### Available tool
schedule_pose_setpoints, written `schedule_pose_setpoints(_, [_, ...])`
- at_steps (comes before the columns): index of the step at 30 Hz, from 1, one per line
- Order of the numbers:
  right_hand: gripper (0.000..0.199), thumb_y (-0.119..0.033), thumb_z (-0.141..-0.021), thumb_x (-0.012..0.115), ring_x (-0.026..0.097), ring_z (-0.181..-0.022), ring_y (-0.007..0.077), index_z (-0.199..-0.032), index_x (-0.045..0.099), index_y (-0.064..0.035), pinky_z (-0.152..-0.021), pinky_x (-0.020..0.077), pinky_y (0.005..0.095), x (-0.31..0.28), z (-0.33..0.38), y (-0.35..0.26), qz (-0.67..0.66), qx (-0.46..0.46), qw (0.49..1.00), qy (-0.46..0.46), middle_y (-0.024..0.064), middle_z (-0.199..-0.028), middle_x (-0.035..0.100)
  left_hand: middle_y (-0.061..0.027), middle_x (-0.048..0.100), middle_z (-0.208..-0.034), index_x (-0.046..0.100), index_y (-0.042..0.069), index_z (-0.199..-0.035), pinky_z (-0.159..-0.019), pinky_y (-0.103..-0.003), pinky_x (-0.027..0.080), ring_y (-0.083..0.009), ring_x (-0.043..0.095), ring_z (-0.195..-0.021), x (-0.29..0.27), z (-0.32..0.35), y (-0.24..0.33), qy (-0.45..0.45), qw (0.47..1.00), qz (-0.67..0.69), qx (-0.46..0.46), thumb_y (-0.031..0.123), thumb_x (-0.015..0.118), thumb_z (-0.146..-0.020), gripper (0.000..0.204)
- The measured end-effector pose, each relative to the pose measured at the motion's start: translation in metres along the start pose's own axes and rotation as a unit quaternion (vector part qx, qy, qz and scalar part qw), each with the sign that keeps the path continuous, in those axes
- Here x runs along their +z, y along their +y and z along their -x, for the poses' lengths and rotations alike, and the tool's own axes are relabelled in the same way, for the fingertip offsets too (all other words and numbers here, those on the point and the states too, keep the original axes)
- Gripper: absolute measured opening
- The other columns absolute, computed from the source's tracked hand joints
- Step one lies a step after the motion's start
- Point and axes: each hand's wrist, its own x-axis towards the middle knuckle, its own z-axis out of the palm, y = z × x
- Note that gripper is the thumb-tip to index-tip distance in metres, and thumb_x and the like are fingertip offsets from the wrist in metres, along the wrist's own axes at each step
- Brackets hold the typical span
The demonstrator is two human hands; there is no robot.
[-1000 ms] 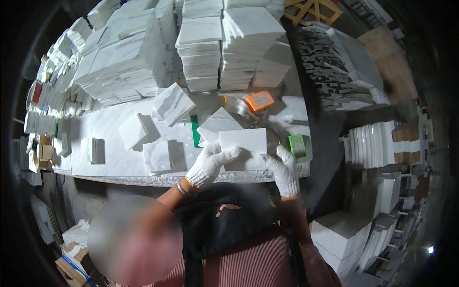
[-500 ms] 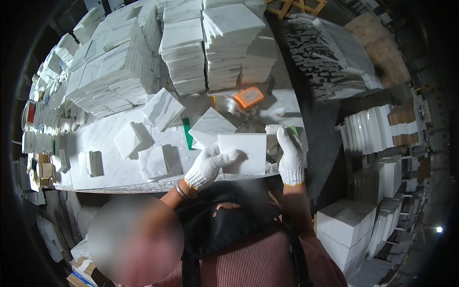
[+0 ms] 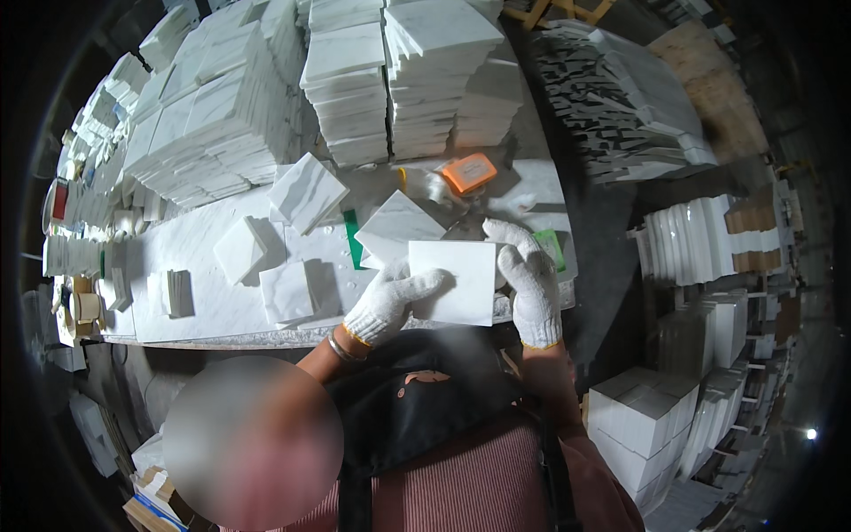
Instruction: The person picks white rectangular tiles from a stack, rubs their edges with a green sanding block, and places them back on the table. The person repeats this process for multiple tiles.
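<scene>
My left hand, in a white knitted glove, grips a square white tile by its left side, thumb across the face and fingers hidden behind. The tile is raised over the table's front edge. At the tile's right edge is my right hand, gloved the same way. Its fingers are stretched up and inward, thumb apart from them; whether it touches the edge I cannot tell. Just behind the held tile, a grey-veined marble tile lies on the table beside a green strip.
Tall stacks of marble tiles stand along the table's back. An orange block and a green block lie near my right hand. Loose tiles are on the left. White boxes are stacked on the right.
My right hand's thumb now stands out toward the tile's edge, and its fingers have risen slightly. The green block beside it shows more fully. My left hand keeps its grip on the tile.
</scene>
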Motion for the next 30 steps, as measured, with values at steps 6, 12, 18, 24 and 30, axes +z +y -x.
schedule_pose_setpoints(6, [0.057,-0.022,-0.084,0.079,0.064,-0.106,0.0210,-0.134,0.058,-0.0055,-0.093,0.0520,0.0362,0.016,-0.009,-0.009,0.185,-0.062,0.981,-0.010,0.0131,-0.117,0.067,-0.0048,0.069,-0.105,0.066,-0.001,-0.118,-0.084,-0.029,0.049,-0.0107,0.061,-0.094,-0.005,0.000,-0.004,-0.028,0.982,-0.178,0.056,0.023,0.069,-0.094,0.034])
schedule_pose_setpoints(12, [0.041,-0.016,-0.089,0.071,0.065,-0.101,0.0242,-0.127,0.062,-0.0036,-0.086,0.0541,0.0347,0.017,-0.017,0.000,0.267,-0.132,0.955,-0.009,0.0139,-0.117,0.066,-0.0049,0.071,-0.100,0.065,-0.003,-0.119,-0.082,-0.028,0.051,-0.0097,0.062,-0.090,-0.003,0.004,0.000,-0.014,0.945,-0.320,0.067,0.022,0.068,-0.095,0.035])
schedule_pose_setpoints(18, [0.033,-0.018,-0.101,0.053,0.061,-0.109,0.0184,-0.124,0.062,0.0035,-0.098,0.0455,0.0317,-0.016,-0.003,0.001,0.138,0.028,0.989,0.043,0.0114,-0.116,0.066,-0.0053,0.071,-0.104,0.067,-0.002,-0.118,-0.086,-0.029,0.050,-0.0111,0.062,-0.096,-0.011,0.005,0.002,-0.016,0.975,-0.212,0.065,0.024,0.067,-0.096,0.034])
schedule_pose_setpoints(24, [0.035,-0.025,-0.096,0.062,0.063,-0.096,0.0154,-0.116,0.066,0.0034,-0.088,0.0489,0.0303,-0.019,0.022,0.027,0.058,0.101,0.993,-0.021,0.0079,-0.105,0.069,-0.0065,0.070,-0.111,0.067,-0.001,-0.119,-0.090,-0.028,0.049,-0.0128,0.062,-0.100,-0.007,-0.003,0.007,-0.050,0.984,-0.170,0.005,0.026,0.066,-0.096,0.035])
schedule_pose_setpoints(30, [0.023,-0.013,-0.094,0.064,0.067,-0.088,0.0156,-0.108,0.067,0.0048,-0.077,0.0530,0.0290,-0.005,0.024,0.029,-0.198,0.200,0.956,0.083,0.0069,-0.096,0.069,-0.0077,0.068,-0.116,0.059,0.000,-0.130,-0.092,-0.029,0.049,-0.0145,0.063,-0.102,-0.002,-0.011,0.001,-0.060,0.986,-0.132,0.083,0.030,0.068,-0.095,0.047])
